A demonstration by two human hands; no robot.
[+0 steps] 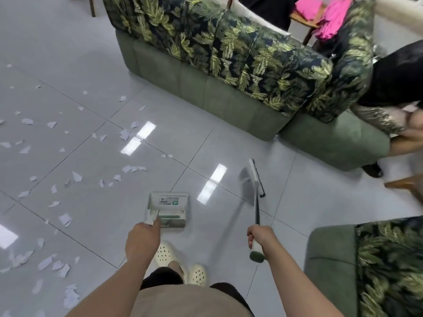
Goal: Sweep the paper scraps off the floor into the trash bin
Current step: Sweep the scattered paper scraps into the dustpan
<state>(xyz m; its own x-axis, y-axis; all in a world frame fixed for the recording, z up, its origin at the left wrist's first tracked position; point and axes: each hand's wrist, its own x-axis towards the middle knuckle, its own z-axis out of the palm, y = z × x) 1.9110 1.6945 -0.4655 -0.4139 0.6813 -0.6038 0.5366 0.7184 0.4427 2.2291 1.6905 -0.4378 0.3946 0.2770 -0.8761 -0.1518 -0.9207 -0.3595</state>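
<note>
Several white paper scraps [75, 177] lie scattered over the grey tile floor [91, 76], mostly at the left. My left hand [143, 239] grips the handle of a white and green dustpan [168, 208] that hangs just in front of my feet. My right hand [261, 240] grips the white-and-green end of a broom handle [256, 207]. The broom head [255, 173] is blurred, low over the floor to the right of the dustpan. No trash bin is in view.
A green sofa with leaf-print cushions [229, 72] runs across the back and right. Another green seat [366, 266] stands at the lower right. A person in black [396, 74] sits at the right edge. My feet wear white clogs [180, 264].
</note>
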